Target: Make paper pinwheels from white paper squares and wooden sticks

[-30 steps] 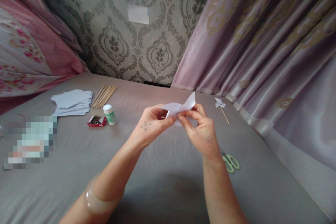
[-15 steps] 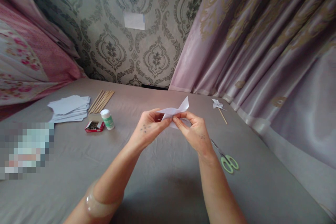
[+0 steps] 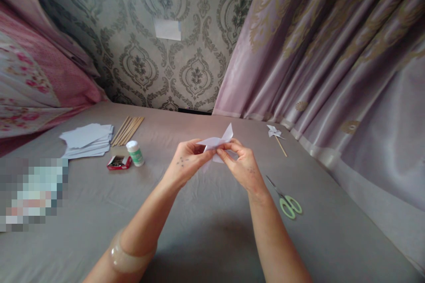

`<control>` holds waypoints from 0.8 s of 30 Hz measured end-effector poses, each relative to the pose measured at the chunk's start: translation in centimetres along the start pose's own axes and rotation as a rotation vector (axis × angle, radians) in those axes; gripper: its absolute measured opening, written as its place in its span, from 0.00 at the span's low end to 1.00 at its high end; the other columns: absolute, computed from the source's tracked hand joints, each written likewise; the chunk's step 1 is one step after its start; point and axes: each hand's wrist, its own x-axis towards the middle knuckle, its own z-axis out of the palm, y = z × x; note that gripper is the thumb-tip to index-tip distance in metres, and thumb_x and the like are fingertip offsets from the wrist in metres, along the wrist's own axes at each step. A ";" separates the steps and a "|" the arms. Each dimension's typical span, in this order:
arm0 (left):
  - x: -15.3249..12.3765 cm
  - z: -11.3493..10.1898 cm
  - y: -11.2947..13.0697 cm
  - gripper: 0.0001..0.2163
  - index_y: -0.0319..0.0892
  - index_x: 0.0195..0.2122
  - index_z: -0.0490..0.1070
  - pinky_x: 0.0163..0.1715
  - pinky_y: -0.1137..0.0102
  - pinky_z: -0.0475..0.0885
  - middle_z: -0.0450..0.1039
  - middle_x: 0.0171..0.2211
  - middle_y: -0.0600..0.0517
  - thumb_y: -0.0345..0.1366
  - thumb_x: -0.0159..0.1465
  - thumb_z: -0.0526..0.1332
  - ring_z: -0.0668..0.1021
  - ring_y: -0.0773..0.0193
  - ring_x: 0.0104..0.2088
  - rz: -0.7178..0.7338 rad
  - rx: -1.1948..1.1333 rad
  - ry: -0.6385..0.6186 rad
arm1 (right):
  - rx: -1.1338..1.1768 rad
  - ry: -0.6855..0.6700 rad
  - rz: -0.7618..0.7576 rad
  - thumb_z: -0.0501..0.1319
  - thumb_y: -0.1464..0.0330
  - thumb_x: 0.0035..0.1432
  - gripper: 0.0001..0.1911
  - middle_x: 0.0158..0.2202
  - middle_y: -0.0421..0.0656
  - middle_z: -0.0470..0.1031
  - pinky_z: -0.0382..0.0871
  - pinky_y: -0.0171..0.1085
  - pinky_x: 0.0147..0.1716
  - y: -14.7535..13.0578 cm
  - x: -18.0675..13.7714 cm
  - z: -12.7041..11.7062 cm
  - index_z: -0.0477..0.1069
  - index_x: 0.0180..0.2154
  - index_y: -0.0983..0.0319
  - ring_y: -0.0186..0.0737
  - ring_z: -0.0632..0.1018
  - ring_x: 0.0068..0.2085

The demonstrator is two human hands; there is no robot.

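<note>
A white paper pinwheel [image 3: 215,142] with folded blades is held up above the grey cloth, its pointed tip sticking up at the right. My left hand [image 3: 186,162] pinches its left side between thumb and fingers. From the other side, my right hand [image 3: 241,162] grips the paper near its middle, thumb and index finger close to the left thumb. The fingers hide the pinwheel's centre, so I cannot see whether a pin is there. Scissors [image 3: 286,200] with pale green handles lie right of my right forearm.
On the left lie stacked white paper sheets [image 3: 86,138], several wooden sticks [image 3: 129,130], a small red box [image 3: 118,162] of metal pieces and a white-green glue container [image 3: 135,153]. A pinwheel on a stick [image 3: 275,131] rests at the far right, near the curtain [image 3: 245,75].
Both hands have shifted slightly left with the paper pinwheel, and its upright tip has moved left too. The grip looks the same.
</note>
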 end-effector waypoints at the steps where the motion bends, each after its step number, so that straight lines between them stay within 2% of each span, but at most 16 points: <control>1: 0.0 0.0 0.1 0.17 0.37 0.35 0.78 0.30 0.72 0.70 0.79 0.31 0.48 0.42 0.48 0.70 0.77 0.63 0.29 -0.008 -0.005 0.004 | -0.001 -0.004 0.001 0.62 0.64 0.53 0.06 0.33 0.42 0.73 0.68 0.40 0.43 0.0 0.0 0.0 0.75 0.28 0.60 0.39 0.75 0.39; 16: -0.1 -0.1 0.3 0.13 0.38 0.32 0.79 0.25 0.75 0.66 0.79 0.28 0.51 0.39 0.47 0.71 0.75 0.68 0.25 -0.039 -0.032 -0.014 | -0.006 -0.022 -0.011 0.62 0.65 0.53 0.06 0.35 0.42 0.71 0.66 0.40 0.45 -0.1 -0.1 -0.3 0.74 0.28 0.60 0.39 0.74 0.41; 24: -0.1 0.0 0.4 0.14 0.37 0.33 0.78 0.26 0.75 0.67 0.78 0.28 0.50 0.39 0.47 0.70 0.75 0.66 0.25 -0.027 -0.012 0.001 | 0.057 -0.048 0.086 0.61 0.66 0.53 0.05 0.32 0.41 0.77 0.68 0.39 0.42 -0.5 -0.2 -0.2 0.73 0.29 0.61 0.38 0.76 0.37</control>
